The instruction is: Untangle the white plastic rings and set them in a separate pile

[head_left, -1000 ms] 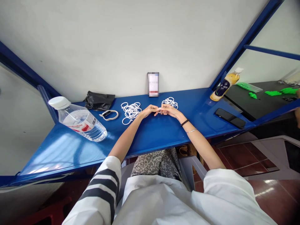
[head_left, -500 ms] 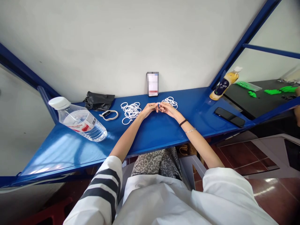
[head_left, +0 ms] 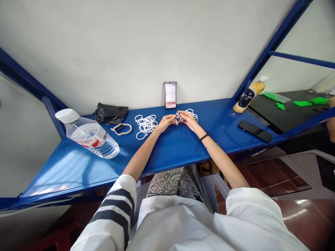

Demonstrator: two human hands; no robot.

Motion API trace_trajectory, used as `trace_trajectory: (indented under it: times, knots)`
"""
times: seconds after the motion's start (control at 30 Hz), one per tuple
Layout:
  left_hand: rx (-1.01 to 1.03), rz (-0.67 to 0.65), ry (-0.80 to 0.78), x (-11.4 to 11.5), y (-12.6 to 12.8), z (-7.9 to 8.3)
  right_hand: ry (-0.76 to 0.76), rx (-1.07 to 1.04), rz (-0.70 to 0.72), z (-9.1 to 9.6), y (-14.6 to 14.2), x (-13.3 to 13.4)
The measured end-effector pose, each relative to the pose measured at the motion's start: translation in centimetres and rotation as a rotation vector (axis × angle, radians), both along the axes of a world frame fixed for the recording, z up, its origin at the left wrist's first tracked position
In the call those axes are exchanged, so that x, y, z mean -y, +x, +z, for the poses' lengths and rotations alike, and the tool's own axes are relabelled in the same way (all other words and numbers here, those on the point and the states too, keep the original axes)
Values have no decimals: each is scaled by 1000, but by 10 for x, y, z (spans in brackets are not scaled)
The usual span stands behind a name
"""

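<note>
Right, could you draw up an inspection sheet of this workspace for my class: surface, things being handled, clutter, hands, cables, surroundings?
Surface: blue table, glossy, with light reflected at its left end.
Things being handled: one white ring; a tangled ring pile on the left; more rings, partly hidden behind the right hand.
Clutter: water bottle, black bag, wristband, propped phone with blurred screen, flat dark phone, yellow drink bottle.
Hands: left hand holds the white ring; right hand is at it, grip unclear.
Cables: nothing certain; a pale strand runs below the table's left front edge.
Surroundings: pale wall, blue frame, green pieces on a neighbouring dark surface.
</note>
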State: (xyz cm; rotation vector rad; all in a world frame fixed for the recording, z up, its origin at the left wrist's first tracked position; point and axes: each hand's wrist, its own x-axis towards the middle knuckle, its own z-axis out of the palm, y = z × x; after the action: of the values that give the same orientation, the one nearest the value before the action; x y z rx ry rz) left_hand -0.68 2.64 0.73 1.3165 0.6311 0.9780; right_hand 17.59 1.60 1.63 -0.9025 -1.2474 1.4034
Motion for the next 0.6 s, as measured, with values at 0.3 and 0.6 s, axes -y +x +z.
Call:
trace_trajectory:
  times: [0.3, 0.6]
  knots:
    - [-23, 1, -2, -1, 2, 0, 135, 126, -4, -2, -1, 0]
    - [48, 101, -47, -4, 3, -5, 140, 122, -151, -3, 0, -2]
